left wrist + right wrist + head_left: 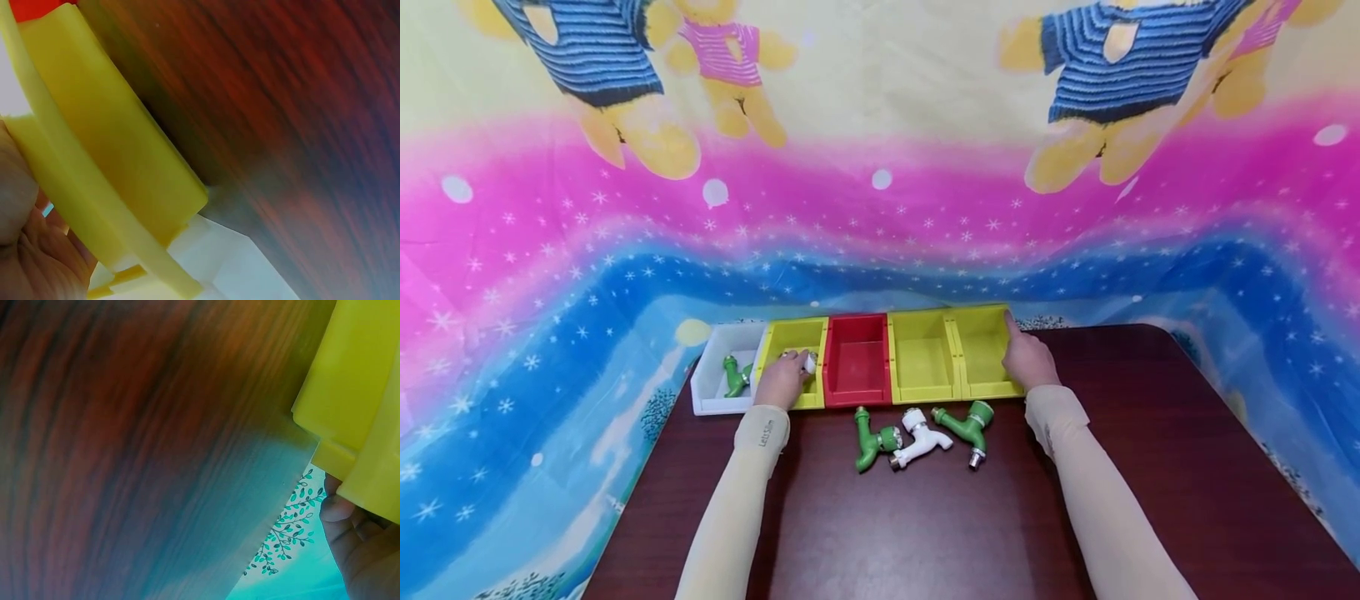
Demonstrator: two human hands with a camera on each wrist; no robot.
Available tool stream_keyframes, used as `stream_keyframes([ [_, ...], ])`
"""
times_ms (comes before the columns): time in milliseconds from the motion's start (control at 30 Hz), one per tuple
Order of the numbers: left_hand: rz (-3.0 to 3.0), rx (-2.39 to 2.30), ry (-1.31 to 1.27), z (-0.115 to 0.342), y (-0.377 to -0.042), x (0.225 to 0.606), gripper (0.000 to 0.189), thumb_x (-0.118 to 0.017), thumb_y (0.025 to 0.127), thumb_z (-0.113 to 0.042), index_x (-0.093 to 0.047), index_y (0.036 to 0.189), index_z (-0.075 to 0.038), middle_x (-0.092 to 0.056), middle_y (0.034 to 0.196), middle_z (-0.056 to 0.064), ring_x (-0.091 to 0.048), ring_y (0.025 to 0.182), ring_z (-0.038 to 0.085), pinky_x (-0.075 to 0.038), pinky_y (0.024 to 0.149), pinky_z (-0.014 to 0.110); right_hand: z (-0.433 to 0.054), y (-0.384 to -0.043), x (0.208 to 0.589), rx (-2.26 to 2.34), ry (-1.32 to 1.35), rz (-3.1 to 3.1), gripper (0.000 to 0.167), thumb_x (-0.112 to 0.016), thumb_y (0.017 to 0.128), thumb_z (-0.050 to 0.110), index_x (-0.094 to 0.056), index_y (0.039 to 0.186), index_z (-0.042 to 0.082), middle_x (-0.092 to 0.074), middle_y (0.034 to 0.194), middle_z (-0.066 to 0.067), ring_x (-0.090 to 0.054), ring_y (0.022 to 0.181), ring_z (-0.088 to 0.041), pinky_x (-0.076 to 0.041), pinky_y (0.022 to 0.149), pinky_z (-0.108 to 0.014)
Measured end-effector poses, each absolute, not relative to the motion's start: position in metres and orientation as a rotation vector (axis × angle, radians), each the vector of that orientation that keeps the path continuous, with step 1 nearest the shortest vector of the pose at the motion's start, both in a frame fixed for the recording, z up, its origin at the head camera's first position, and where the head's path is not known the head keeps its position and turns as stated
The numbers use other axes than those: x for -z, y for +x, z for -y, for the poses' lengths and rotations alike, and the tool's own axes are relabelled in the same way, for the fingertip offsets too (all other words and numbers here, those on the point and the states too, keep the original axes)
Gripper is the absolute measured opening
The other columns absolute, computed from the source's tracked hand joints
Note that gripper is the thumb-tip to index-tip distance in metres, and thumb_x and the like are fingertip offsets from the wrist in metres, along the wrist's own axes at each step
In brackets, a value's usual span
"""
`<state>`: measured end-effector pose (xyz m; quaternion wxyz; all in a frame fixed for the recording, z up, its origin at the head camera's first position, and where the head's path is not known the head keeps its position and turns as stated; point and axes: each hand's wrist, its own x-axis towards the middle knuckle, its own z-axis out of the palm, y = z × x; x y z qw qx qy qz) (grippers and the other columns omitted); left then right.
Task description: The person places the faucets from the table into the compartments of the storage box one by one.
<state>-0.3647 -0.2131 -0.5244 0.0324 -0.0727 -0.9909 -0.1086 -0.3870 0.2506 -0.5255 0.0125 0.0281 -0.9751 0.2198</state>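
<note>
My left hand (781,379) reaches into the left yellow bin (797,403), its fingers round a white tap (810,362) that is mostly hidden. In the left wrist view, the bin's yellow wall (119,137) covers part of that hand (40,256). At the far right of the row, my right hand (1030,360) grips the side of the end yellow bin (988,354), its index finger stretched along the rim. Fingers (340,509) of that hand show beside the bin in the right wrist view.
A white bin (722,406) holding a green tap (734,377) ends the row on the left. Between the yellow bins stand a red bin (857,362) and another yellow bin (922,358). In front lie a green tap (868,442), a white tap (921,442) and another green tap (970,429).
</note>
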Motion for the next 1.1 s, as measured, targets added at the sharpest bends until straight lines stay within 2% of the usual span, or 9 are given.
stream_keyframes([
  [200,3.047,0.267,-0.241,0.211,-0.364,0.524,0.057,-0.064,0.104,-0.02,-0.046,0.157,-0.012,-0.064,0.139,0.019,-0.065,0.122,0.036,-0.053,0.106,0.049,-0.251,-0.387,0.523,-0.691,0.077,3.036,0.089,-0.048,0.095,-0.002,-0.003,0.169,0.016,-0.049,0.058,-0.005,-0.039,0.046,-0.017,-0.036,0.043,-0.032],
  [433,3.03,0.187,-0.29,0.21,-0.363,0.521,0.054,-0.063,0.104,-0.017,-0.047,0.156,-0.011,-0.068,0.122,0.016,-0.068,0.104,0.032,-0.058,0.096,0.047,-0.25,-0.388,0.523,-0.68,0.072,3.045,0.088,-0.048,0.096,-0.001,-0.002,0.169,0.017,-0.049,0.058,-0.005,-0.039,0.046,-0.017,-0.036,0.044,-0.032],
  [833,3.043,0.098,-0.322,0.213,-0.371,0.528,0.053,-0.061,0.105,-0.019,-0.047,0.156,-0.011,-0.066,0.124,0.017,-0.066,0.108,0.031,-0.058,0.096,0.046,-0.25,-0.387,0.521,-0.701,0.085,3.052,0.086,-0.046,0.098,-0.001,0.0,0.168,0.018,-0.049,0.058,-0.005,-0.039,0.044,-0.016,-0.036,0.043,-0.032],
  [1100,3.06,0.072,-0.312,0.216,-0.37,0.533,0.052,-0.058,0.107,-0.021,-0.046,0.157,-0.013,-0.063,0.132,0.018,-0.064,0.117,0.034,-0.057,0.099,0.048,-0.249,-0.386,0.523,-0.711,0.073,3.062,0.086,-0.045,0.098,-0.001,0.0,0.168,0.018,-0.048,0.057,-0.005,-0.038,0.044,-0.016,-0.036,0.043,-0.032],
])
